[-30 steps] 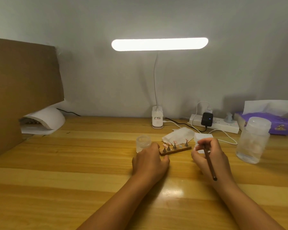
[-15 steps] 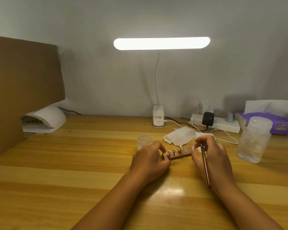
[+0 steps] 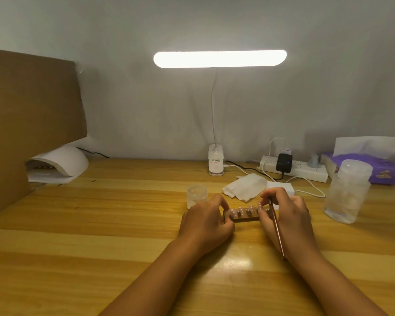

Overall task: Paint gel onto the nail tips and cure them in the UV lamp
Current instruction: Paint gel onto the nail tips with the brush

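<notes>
Now gripping holder at both ends: left end with curled fingers of left hand, right end pinched by right hand, also clamping brush. Versus 1 s back: no longer skewed with right hand apart; squared up, nail tips tilted toward camera. Located at middle of table, just in front of gel jar and tissue; well apart from UV lamp at back-left edge.
</notes>
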Motion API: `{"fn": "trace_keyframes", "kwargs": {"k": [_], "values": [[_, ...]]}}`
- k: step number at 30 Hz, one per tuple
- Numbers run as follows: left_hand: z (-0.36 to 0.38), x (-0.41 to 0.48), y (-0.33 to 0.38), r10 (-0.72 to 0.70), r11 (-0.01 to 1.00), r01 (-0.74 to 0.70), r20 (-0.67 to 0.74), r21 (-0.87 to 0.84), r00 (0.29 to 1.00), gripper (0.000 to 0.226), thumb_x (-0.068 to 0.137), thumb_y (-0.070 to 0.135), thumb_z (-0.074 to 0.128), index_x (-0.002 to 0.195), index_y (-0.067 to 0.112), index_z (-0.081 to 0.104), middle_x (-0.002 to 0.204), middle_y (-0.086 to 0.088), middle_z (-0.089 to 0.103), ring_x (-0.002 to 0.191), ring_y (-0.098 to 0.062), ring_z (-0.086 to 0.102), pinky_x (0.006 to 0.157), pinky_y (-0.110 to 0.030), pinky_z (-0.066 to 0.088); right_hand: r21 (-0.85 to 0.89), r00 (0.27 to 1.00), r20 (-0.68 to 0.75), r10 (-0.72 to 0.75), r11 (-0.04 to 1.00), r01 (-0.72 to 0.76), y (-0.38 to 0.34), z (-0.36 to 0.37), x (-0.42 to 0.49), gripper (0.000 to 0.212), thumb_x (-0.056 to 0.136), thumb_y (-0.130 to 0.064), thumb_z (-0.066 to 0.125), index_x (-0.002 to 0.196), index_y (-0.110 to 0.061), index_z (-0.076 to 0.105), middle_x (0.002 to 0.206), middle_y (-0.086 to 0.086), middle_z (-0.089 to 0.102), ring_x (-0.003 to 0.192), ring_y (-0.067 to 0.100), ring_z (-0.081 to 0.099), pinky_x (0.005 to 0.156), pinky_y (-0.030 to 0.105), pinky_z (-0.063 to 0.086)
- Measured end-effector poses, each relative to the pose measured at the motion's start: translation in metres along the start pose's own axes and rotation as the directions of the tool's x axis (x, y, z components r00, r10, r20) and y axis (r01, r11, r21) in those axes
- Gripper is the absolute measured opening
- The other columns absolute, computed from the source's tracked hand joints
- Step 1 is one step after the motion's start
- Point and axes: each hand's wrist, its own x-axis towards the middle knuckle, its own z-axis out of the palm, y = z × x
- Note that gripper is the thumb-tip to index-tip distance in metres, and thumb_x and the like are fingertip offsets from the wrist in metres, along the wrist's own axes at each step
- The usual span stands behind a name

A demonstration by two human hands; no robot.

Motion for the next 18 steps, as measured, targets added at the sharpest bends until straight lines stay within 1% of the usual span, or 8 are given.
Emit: {"fn": "trace_keyframes", "kwargs": {"k": [2, 5, 7, 12, 15, 18], "values": [[0.0, -0.0001, 0.0006, -0.001, 1.0, 0.001, -0.004, 0.003, 1.0, 0.017, 0.09, 0.038, 0.057, 0.106, 0.032, 0.056, 0.069, 0.011, 0.05, 0.074, -0.011, 0.054, 0.064, -0.028, 0.042, -0.011, 1.0, 0.009, -0.005, 1.0, 0.005, 0.0004, 0.0001, -0.0004, 0.03, 0.084, -0.018, 0.072, 0.11, -0.02, 0.057, 0.106, 0.004, 0.062, 0.105, 0.021, 0.048, 0.08, 0.034, 0.046], [-0.0006, -0.0002, 0.0019, -0.003, 1.0, 0.003, -0.004, 0.007, 1.0, 0.018, 0.09, 0.038, 0.057, 0.107, 0.032, 0.056, 0.071, 0.009, 0.052, 0.075, -0.012, 0.055, 0.066, -0.029, 0.044, 0.002, 0.999, 0.049, -0.002, 1.0, 0.001, 0.002, 0.0005, -0.0003, 0.032, 0.085, -0.018, 0.071, 0.112, -0.022, 0.055, 0.109, 0.004, 0.06, 0.106, 0.018, 0.046, 0.076, 0.026, 0.038], [-0.0008, -0.0008, 0.0026, -0.004, 1.0, 0.004, -0.003, 0.006, 1.0, 0.019, 0.09, 0.038, 0.058, 0.108, 0.032, 0.056, 0.071, 0.01, 0.052, 0.075, -0.012, 0.055, 0.067, -0.03, 0.046, 0.01, 0.998, 0.067, 0.003, 1.0, -0.004, 0.0024, 0.0003, -0.0005, 0.033, 0.085, -0.018, 0.07, 0.113, -0.023, 0.054, 0.11, 0.004, 0.06, 0.107, 0.017, 0.047, 0.076, 0.025, 0.036], [-0.0007, -0.0013, 0.0031, -0.007, 1.0, 0.007, -0.015, 0.019, 1.0, 0.019, 0.09, 0.04, 0.057, 0.108, 0.033, 0.055, 0.07, 0.011, 0.05, 0.075, -0.011, 0.054, 0.066, -0.029, 0.042, 0.006, 0.999, 0.04, 0.024, 1.0, -0.024, 0.0012, -0.0019, -0.0009, 0.037, 0.085, -0.012, 0.07, 0.117, -0.018, 0.053, 0.111, 0.002, 0.062, 0.109, 0.02, 0.051, 0.08, 0.028, 0.043], [-0.0008, -0.0021, 0.0034, -0.01, 1.0, 0.01, -0.016, 0.015, 1.0, 0.018, 0.091, 0.04, 0.057, 0.107, 0.033, 0.055, 0.071, 0.011, 0.051, 0.075, -0.01, 0.053, 0.064, -0.027, 0.039, 0.04, 0.999, 0.033, 0.031, 0.999, -0.033, 0.0036, -0.002, -0.0012, 0.035, 0.087, -0.009, 0.066, 0.118, -0.016, 0.051, 0.109, 0.002, 0.063, 0.1, 0.018, 0.054, 0.075, 0.027, 0.045], [-0.0012, -0.0016, 0.0032, -0.014, 1.0, 0.014, -0.018, 0.013, 1.0, 0.017, 0.09, 0.039, 0.058, 0.106, 0.033, 0.055, 0.07, 0.012, 0.051, 0.073, -0.008, 0.052, 0.062, -0.025, 0.037, 0.07, 0.999, 0.024, 0.041, 0.997, -0.043, 0.0072, -0.0012, -0.0005, 0.035, 0.089, -0.007, 0.064, 0.12, -0.014, 0.05, 0.107, 0.003, 0.065, 0.086, 0.012, 0.055, 0.066, 0.018, 0.041]]}}
